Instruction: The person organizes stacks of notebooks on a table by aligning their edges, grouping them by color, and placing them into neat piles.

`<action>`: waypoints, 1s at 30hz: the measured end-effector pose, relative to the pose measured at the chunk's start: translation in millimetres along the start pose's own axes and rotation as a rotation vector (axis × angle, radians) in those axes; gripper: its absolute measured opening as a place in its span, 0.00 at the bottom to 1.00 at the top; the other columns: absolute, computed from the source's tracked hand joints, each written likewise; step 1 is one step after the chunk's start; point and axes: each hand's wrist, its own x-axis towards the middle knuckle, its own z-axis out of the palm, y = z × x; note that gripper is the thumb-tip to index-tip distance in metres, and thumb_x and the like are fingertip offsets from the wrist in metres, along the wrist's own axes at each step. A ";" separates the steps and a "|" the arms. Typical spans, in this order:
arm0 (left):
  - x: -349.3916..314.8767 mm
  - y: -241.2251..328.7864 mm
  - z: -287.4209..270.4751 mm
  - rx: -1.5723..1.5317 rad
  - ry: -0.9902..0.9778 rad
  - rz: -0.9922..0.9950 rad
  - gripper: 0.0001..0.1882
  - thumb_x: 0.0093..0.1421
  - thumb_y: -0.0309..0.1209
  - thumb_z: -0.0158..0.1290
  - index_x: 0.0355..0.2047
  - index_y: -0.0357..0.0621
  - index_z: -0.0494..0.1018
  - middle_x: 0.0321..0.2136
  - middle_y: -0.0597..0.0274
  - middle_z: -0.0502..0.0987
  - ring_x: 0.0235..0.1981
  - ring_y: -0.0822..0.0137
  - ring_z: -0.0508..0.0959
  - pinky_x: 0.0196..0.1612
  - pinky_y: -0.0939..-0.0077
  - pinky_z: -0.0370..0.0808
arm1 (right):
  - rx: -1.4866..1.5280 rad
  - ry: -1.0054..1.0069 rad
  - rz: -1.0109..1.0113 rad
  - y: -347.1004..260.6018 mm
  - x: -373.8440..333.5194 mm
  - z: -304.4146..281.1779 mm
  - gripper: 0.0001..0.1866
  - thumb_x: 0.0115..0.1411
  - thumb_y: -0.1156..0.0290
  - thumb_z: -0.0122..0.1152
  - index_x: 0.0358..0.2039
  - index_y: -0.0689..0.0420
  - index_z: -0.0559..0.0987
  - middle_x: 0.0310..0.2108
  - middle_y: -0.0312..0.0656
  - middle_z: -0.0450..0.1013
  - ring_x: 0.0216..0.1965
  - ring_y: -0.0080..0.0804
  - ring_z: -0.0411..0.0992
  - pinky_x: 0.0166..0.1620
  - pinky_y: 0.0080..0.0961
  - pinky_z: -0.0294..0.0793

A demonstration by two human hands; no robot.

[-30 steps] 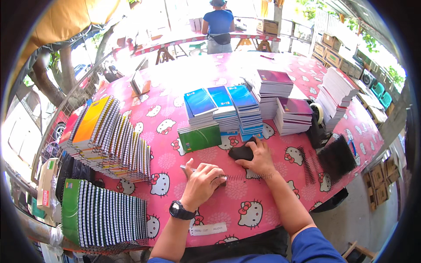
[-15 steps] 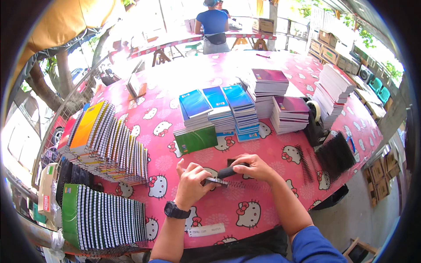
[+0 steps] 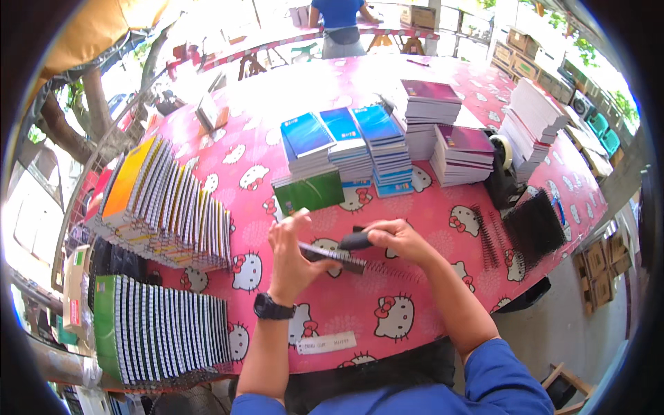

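My left hand (image 3: 288, 257), with a black watch (image 3: 274, 307) on its wrist, grips a small notebook (image 3: 351, 265) between thumb and fingers. The notebook is tipped up, so mostly its punched edge shows. A dark spiral wire coil (image 3: 393, 270) sticks out from its right end over the table. My right hand (image 3: 400, 242) is closed round a black, rounded tool (image 3: 355, 241), held just above the notebook's edge; its kind cannot be made out. Just beyond lies a green notebook (image 3: 311, 191).
Bound notebooks stand in rows at left, orange (image 3: 130, 181) and green (image 3: 105, 325). Stacks of blue (image 3: 306, 135) and maroon (image 3: 430, 90) notebooks stand ahead. A tape dispenser (image 3: 503, 176) and black coils (image 3: 531, 235) lie right. A paper strip (image 3: 326, 343) lies near me. A person (image 3: 340, 21) stands beyond.
The black tool has moved slightly left and up off the notebook's edge with my right hand. My left hand has turned and opened its upper fingers, tilting the notebook. My view has dipped a little.
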 end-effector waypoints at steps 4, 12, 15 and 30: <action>-15.3 -35.2 9.1 -0.600 -0.145 -0.486 0.39 0.35 0.24 0.71 0.46 0.46 0.59 0.27 0.69 0.70 0.31 0.75 0.72 0.36 0.76 0.73 | 0.211 -0.106 -0.175 -11.9 -2.0 9.3 0.20 0.60 0.58 0.55 0.41 0.62 0.79 0.30 0.31 0.73 0.31 0.16 0.66 0.33 0.17 0.66; -18.8 -34.4 17.8 -0.871 -0.260 -0.511 0.25 0.43 0.17 0.65 0.33 0.47 0.59 0.26 0.71 0.69 0.27 0.80 0.71 0.29 0.86 0.72 | -0.108 0.026 -0.001 -10.5 0.4 11.8 0.17 0.60 0.62 0.54 0.42 0.62 0.79 0.29 0.31 0.73 0.33 0.15 0.66 0.34 0.17 0.66; -19.5 -37.2 20.5 -0.912 -0.250 -0.455 0.25 0.43 0.17 0.65 0.33 0.47 0.59 0.28 0.69 0.71 0.29 0.79 0.73 0.30 0.85 0.73 | 0.172 -0.038 -0.047 -6.0 -1.9 3.9 0.18 0.60 0.60 0.56 0.41 0.63 0.78 0.31 0.33 0.73 0.33 0.18 0.67 0.36 0.19 0.67; -22.5 -36.0 19.6 -0.883 -0.364 -0.532 0.23 0.46 0.15 0.62 0.34 0.46 0.59 0.32 0.67 0.72 0.34 0.75 0.75 0.34 0.80 0.77 | 0.217 -0.088 -0.100 -23.7 -5.7 20.0 0.19 0.59 0.60 0.55 0.43 0.62 0.78 0.46 0.41 0.72 0.40 0.23 0.69 0.43 0.22 0.68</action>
